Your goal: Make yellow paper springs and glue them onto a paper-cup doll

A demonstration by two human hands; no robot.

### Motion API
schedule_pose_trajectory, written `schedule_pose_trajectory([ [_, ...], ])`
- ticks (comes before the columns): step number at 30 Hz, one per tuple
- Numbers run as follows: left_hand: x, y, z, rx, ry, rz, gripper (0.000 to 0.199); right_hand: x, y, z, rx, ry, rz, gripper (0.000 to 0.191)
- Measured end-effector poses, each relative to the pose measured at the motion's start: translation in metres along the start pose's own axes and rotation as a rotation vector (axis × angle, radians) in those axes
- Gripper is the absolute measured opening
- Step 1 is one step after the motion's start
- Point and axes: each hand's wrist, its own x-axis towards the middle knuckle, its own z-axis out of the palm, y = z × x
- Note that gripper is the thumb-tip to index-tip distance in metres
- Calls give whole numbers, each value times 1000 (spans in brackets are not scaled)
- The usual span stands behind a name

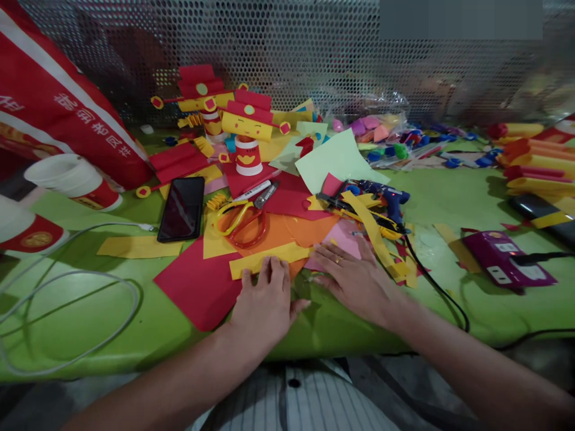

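A yellow paper strip (pixel 251 263) lies across red and orange sheets near the table's front. My left hand (pixel 265 296) rests with its fingertips on the strip, its thumb stretched out to the right. Flat beside it, my right hand (pixel 353 281) has its fingers extended at the strip's right end, over a pink sheet (pixel 340 232). Just beyond the strip lie scissors (pixel 240 224) with yellow and red handles. A blue glue gun (pixel 390 200) sits past my right hand among yellow paper scraps.
Behind stand paper figures (pixel 248 157) with red hats. A black phone (pixel 182 209), paper cups (pixel 74 179) and a white cable (pixel 130 287) are at left. On the right, a purple power socket (pixel 507 260) and the glue gun's black cord (pixel 433 281) lie on the green table (pixel 449 203).
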Motion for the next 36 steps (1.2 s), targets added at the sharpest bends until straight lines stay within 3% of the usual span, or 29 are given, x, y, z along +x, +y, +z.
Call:
schedule_pose_trajectory([
  [4,3,1,-1,-4,6,-9,55,9,-15,0,-40,19,-87,44],
  [8,2,1,0,-2,26,0,49,12,-24,6,-12,-46,-176,48],
  [16,-8,-8,11,3,92,38,59,-2,2,7,9,-77,-33,45],
  [26,-24,-30,23,51,344,108,54,-6,14,8,49,-72,24,42],
  [36,-34,-48,19,25,370,131,45,-8,15,14,4,-32,13,40],
])
